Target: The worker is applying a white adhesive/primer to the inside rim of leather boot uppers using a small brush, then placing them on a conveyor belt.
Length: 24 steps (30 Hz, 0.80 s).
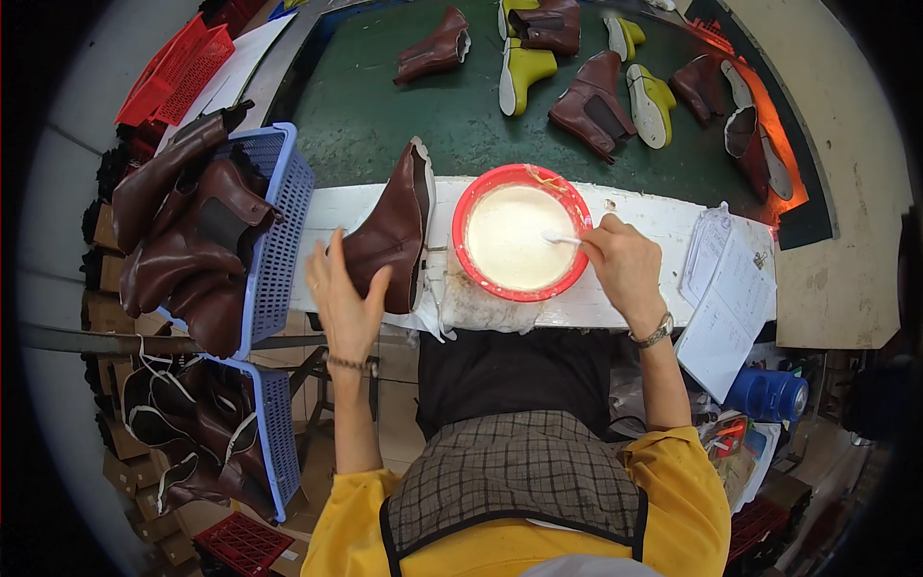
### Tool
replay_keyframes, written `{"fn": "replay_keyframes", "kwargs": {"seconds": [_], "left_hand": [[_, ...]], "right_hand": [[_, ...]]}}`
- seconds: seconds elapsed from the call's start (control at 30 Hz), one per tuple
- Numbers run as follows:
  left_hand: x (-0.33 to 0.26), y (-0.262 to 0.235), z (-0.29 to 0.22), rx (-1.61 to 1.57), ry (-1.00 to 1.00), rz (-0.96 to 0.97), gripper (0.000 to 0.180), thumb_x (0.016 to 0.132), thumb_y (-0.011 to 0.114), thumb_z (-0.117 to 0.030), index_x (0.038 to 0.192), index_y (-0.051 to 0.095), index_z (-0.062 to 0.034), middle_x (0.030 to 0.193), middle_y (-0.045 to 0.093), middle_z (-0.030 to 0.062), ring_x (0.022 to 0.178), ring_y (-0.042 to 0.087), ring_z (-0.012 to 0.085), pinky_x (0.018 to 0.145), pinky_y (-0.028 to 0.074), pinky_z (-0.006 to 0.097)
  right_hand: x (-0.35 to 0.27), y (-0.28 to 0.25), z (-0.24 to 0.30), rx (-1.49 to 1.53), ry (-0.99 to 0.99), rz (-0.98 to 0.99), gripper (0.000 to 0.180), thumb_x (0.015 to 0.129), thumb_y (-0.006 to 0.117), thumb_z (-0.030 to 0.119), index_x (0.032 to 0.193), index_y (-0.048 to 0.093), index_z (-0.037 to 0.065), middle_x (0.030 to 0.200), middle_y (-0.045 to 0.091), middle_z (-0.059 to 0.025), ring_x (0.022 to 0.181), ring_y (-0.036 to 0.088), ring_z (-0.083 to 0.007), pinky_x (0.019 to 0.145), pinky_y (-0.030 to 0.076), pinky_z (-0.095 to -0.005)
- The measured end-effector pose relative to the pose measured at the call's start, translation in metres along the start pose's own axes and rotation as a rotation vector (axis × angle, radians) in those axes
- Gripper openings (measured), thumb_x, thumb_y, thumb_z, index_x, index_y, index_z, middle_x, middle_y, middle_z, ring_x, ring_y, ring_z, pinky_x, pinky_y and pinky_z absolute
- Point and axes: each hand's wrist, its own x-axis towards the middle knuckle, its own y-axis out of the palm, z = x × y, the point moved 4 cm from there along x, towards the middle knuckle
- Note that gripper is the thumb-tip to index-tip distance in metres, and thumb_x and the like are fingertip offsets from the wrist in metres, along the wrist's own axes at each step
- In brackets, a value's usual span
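Chelsea boot (383, 226): dark brown leather, lying on the white bench strip left of the bowl, white-edged underside turned to the right
Left hand (344, 290): fingers spread and grasping nothing, thumb in front of the boot's near end; whether it touches the leather, I cannot tell
Right hand (627, 262): pinching the handle of a slim white applicator (561, 238) between thumb and fingers, over the bowl
Plastic bowl (464, 262): red, holding creamy white liquid, its inner rim streaked with residue
White bench strip (620, 204): scuffed board along the near edge, stained below the bowl; written sheets (735, 303) overlap its right end
Green worktop (361, 120): bears more brown boots (591, 104), yellow-green shoe lasts (526, 75) and loose soles (775, 165); an orange glow lights its right edge
Left side: two blue perforated crates (276, 231), one above the other, filled with brown boots; red baskets (178, 72) beyond, cardboard boxes (108, 317) stacked behind
Right side: pale panel (836, 298) beside the worktop, blue jug (766, 395) below the sheets, amid clutter
Floor: light tiles (396, 409) beneath the bench
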Motion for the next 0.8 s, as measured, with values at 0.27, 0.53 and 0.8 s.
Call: {"fn": "replay_keyframes", "kwargs": {"seconds": [0.27,0.53,0.8], "left_hand": [[0.080,0.060,-0.004,-0.121,0.078,0.225,0.106,0.069,0.083,-0.037,0.156,0.031,-0.0082,0.130,0.057,0.0291,0.121,0.056,0.0459,0.104,0.044,0.052],[0.098,-0.016,-0.006,-0.700,-0.068,0.247,0.033,0.080,0.072,-0.009,0.112,0.069,-0.0003,0.082,0.072,0.0066,0.065,0.067,0.0162,0.057,0.051,0.029],[0.061,-0.034,-0.049,-0.943,-0.331,0.976,0.030,0.086,0.074,-0.004,0.115,0.067,0.0033,0.095,0.071,0.0053,0.075,0.064,0.0095,0.063,0.049,0.025]], "right_hand": [[-0.007,-0.008,0.022,0.201,0.031,-0.019,0.011,0.086,0.074,0.019,0.095,0.075,0.012,0.083,0.063,-0.0055,0.072,0.066,-0.0259,0.061,0.052,-0.0386],[-0.006,-0.010,-0.019,0.509,0.162,-0.115,0.016,0.087,0.079,0.014,0.101,0.079,0.007,0.083,0.066,-0.0081,0.067,0.063,-0.0179,0.058,0.048,-0.0280],[0.058,-0.028,0.042,0.553,-0.399,-0.220,0.022,0.077,0.084,0.016,0.098,0.080,0.013,0.088,0.066,-0.0004,0.085,0.059,-0.0159,0.085,0.038,-0.0332]]}}
